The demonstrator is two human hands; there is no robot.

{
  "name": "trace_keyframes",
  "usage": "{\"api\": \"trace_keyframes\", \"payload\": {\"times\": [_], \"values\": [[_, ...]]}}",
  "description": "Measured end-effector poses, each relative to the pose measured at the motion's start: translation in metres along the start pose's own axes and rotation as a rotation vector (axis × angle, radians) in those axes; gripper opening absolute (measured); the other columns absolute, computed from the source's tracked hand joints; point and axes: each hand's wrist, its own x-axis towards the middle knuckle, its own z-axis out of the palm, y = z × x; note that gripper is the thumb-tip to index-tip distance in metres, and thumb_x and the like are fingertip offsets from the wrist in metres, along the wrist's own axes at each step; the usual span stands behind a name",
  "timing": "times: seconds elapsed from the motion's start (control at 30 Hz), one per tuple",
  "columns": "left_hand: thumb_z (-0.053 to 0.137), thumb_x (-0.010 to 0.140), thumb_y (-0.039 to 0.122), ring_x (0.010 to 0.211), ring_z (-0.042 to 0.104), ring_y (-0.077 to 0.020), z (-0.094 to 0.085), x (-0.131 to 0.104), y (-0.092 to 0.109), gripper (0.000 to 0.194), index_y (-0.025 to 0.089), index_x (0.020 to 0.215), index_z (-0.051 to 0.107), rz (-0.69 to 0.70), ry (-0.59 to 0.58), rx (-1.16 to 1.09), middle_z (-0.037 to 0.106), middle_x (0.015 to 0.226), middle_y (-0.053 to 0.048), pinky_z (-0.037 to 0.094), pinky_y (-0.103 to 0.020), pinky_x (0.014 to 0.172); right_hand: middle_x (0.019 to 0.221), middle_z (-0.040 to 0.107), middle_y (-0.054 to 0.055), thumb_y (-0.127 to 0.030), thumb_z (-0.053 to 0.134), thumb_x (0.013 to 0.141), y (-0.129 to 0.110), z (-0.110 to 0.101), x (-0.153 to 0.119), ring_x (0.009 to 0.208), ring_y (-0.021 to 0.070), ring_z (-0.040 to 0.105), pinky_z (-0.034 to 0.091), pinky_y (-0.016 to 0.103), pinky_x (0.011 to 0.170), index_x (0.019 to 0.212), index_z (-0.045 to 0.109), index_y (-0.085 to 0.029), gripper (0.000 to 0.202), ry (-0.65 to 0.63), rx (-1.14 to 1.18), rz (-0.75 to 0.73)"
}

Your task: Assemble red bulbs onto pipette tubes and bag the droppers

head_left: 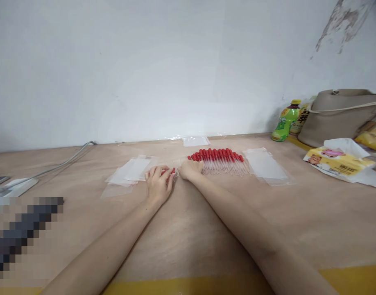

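Note:
My left hand (159, 182) is closed around a few thin clear sticks with red ends (173, 170), whose red parts show between the fingers. Beside it, my right hand (189, 169) is curled with the knuckles up, so whatever its fingers hold is hidden. Between and behind the hands lie thin clear strands (175, 162), too fine to make out well. Just right of my right hand, a fanned row of clear sticks with thick red ends (220, 155) lies on the table, red ends toward the wall.
Clear flat bags with white sheets (134, 170) lie at left, with another bag (266, 166) at right and a small one (196, 141) by the wall. A tissue pack (340, 162), a green bottle (284, 123) and a beige handbag (335, 119) stand right. A grey cable (65, 162) runs left.

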Motion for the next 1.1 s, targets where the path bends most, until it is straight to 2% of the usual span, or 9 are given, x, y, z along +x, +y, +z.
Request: {"api": "trace_keyframes", "payload": {"times": [0.1, 0.17, 0.33, 0.43, 0.53, 0.67, 0.8, 0.93, 1.1], "values": [[0.048, 0.084, 0.025, 0.09, 0.046, -0.0235, -0.008, -0.006, 0.0, 0.024, 0.02, 0.102, 0.063, 0.063, -0.024, -0.125, 0.057, 0.096, -0.009, 0.034, -0.039, 0.078, 0.091, 0.065, 0.016, -0.031, 0.045, 0.078, 0.006, -0.007, -0.01, 0.088, 0.0264, 0.058, 0.033, 0.039, 0.076, 0.088, 0.065, -0.014, 0.028, 0.002, -0.024, -0.054], [0.047, 0.084, 0.023, 0.09, 0.047, -0.0212, -0.013, -0.009, 0.001, 0.025, 0.021, 0.105, 0.061, 0.155, -0.098, -0.259, 0.057, 0.097, -0.008, 0.036, -0.037, 0.08, 0.092, 0.064, 0.016, -0.029, 0.043, 0.079, 0.019, -0.015, -0.022, 0.091, 0.0274, 0.056, 0.033, 0.038, 0.076, 0.089, 0.064, -0.014, 0.028, 0.031, -0.049, -0.12], [0.042, 0.087, 0.021, 0.087, 0.05, -0.0176, -0.023, -0.008, 0.006, 0.027, 0.024, 0.108, 0.059, 0.302, -0.421, -0.532, 0.058, 0.095, -0.006, 0.041, -0.033, 0.078, 0.095, 0.06, 0.016, -0.025, 0.044, 0.081, 0.077, -0.037, -0.06, 0.095, 0.0263, 0.049, 0.032, 0.035, 0.081, 0.085, 0.061, -0.013, 0.021, 0.071, -0.13, -0.335], [0.041, 0.087, 0.019, 0.086, 0.051, -0.0172, -0.027, -0.005, 0.009, 0.029, 0.025, 0.11, 0.057, 0.316, -0.522, -0.603, 0.059, 0.093, -0.006, 0.043, -0.032, 0.077, 0.086, 0.06, 0.015, -0.022, 0.043, 0.082, 0.111, -0.043, -0.076, 0.085, 0.0251, 0.05, 0.034, 0.034, 0.074, 0.081, 0.059, -0.013, 0.019, 0.074, -0.27, -0.53], [0.044, 0.083, 0.017, 0.089, 0.052, -0.0185, -0.03, -0.006, 0.012, 0.03, 0.023, 0.11, 0.057, 0.315, -0.517, -0.61, 0.059, 0.095, -0.007, 0.043, -0.034, 0.078, 0.08, 0.059, 0.013, -0.023, 0.046, 0.082, 0.13, -0.044, -0.083, 0.08, 0.0231, 0.05, 0.035, 0.032, 0.071, 0.08, 0.058, -0.013, 0.015, 0.033, -0.293, -0.609], [0.053, 0.078, 0.025, 0.095, 0.05, -0.0225, -0.029, -0.01, 0.02, 0.032, 0.02, 0.109, 0.057, 0.25, -0.427, -0.513, 0.056, 0.104, -0.009, 0.042, -0.039, 0.084, 0.083, 0.057, 0.009, -0.025, 0.051, 0.08, 0.134, -0.042, -0.084, 0.08, 0.0192, 0.049, 0.035, 0.029, 0.07, 0.081, 0.056, -0.016, 0.011, 0.013, -0.129, -0.646], [0.057, 0.078, 0.034, 0.098, 0.049, -0.0232, -0.017, -0.013, 0.028, 0.024, 0.022, 0.096, 0.065, 0.207, -0.367, -0.44, 0.055, 0.106, -0.008, 0.04, -0.04, 0.086, 0.089, 0.054, 0.005, -0.037, 0.057, 0.075, 0.131, -0.032, -0.087, 0.082, 0.0161, 0.048, 0.037, 0.026, 0.07, 0.084, 0.053, -0.018, 0.022, 0.043, 0.136, -0.586], [0.051, 0.083, 0.027, 0.091, 0.052, -0.019, -0.01, -0.014, 0.031, 0.016, 0.022, 0.084, 0.067, 0.181, -0.302, -0.477, 0.058, 0.098, -0.005, 0.042, -0.036, 0.082, 0.081, 0.053, 0.003, -0.03, 0.054, 0.077, 0.127, -0.016, -0.088, 0.079, 0.0145, 0.048, 0.036, 0.026, 0.069, 0.075, 0.054, -0.018, 0.012, 0.074, 0.251, -0.492], [0.044, 0.087, 0.026, 0.077, 0.056, -0.0154, -0.014, -0.014, 0.035, 0.017, 0.018, 0.089, 0.059, 0.095, -0.349, -0.557, 0.061, 0.083, -0.004, 0.044, -0.029, 0.069, 0.078, 0.054, 0.002, -0.024, 0.046, 0.082, 0.119, -0.009, -0.093, 0.073, 0.0133, 0.048, 0.037, 0.025, 0.066, 0.076, 0.048, -0.018, 0.009, 0.128, 0.367, -0.481]]}}
